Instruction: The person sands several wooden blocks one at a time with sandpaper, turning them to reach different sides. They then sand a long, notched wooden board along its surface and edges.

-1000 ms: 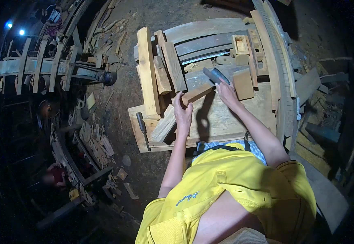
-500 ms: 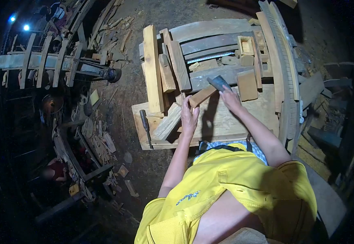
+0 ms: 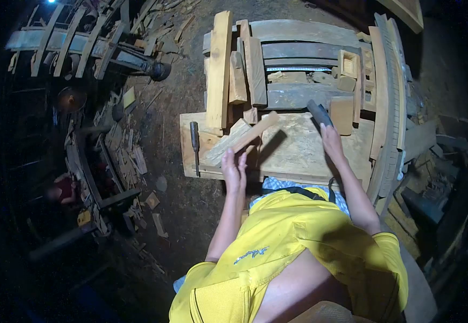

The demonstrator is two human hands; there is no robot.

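My left hand (image 3: 235,169) grips the lower end of a short, light-brown wood block (image 3: 258,131), which slants up and away over the bench. In my right hand (image 3: 331,141) is a dark, flat-sided block (image 3: 318,113); its exact kind does not show. The two pieces are apart. Just behind the held wood block lies a pale wood offcut (image 3: 226,144) on the wooden work board (image 3: 304,156). A chisel-like tool with a dark handle (image 3: 194,137) lies left of my left hand. Near my right hand sits a brown rectangular wood block (image 3: 342,114).
A long pale beam (image 3: 220,70) and shorter blocks lie at the bench's left. Grey planks (image 3: 304,32) cross its far side, with a small wooden box (image 3: 348,63) at right. Curved slats (image 3: 390,102) edge the right. Scraps litter the floor; a person (image 3: 66,188) is at far left.
My hands have moved apart; the dark block has come off the wood block. The wood block has shifted toward me and turned. The camera view has also shifted.
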